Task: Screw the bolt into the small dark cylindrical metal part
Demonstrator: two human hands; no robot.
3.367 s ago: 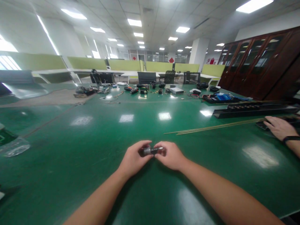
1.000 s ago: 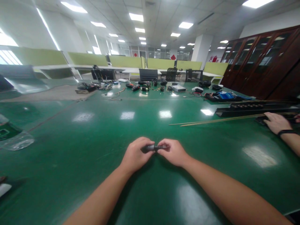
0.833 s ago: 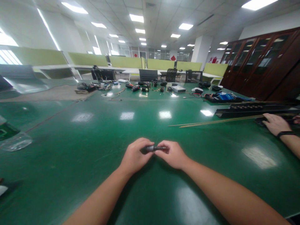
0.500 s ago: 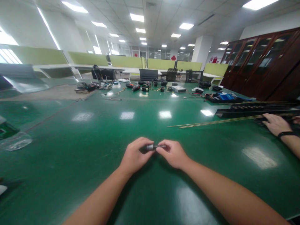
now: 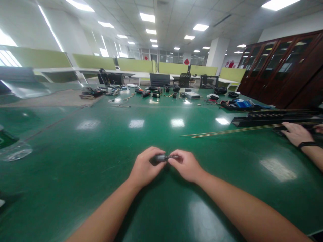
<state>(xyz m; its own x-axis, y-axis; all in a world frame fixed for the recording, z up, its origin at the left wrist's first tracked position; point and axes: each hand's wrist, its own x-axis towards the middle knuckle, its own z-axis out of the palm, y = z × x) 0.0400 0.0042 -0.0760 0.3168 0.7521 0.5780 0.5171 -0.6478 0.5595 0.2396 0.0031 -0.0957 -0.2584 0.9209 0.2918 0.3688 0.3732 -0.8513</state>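
Observation:
My left hand (image 5: 145,168) is closed around a short grey metal cylinder (image 5: 160,157), which lies level in front of me. A thin dark ridged shaft (image 5: 173,157) sticks out of the cylinder's right end. My right hand (image 5: 187,165) pinches that shaft between thumb and fingers. Both hands are low over the green tabletop (image 5: 161,198), close together. The exact kind of part is too small to tell, and the fingers hide some of it.
At the right, another person's hand (image 5: 297,134) with a dark wristband rests by black rails (image 5: 275,118). Long thin brass-coloured rods (image 5: 217,133) point from there toward the middle. A clear bottle (image 5: 15,149) lies at the left. Tools and a blue item (image 5: 244,104) line the far side.
Both hands keep the same grip at nearly the same spot. The view has shifted very slightly, and the other person's hand has barely moved.

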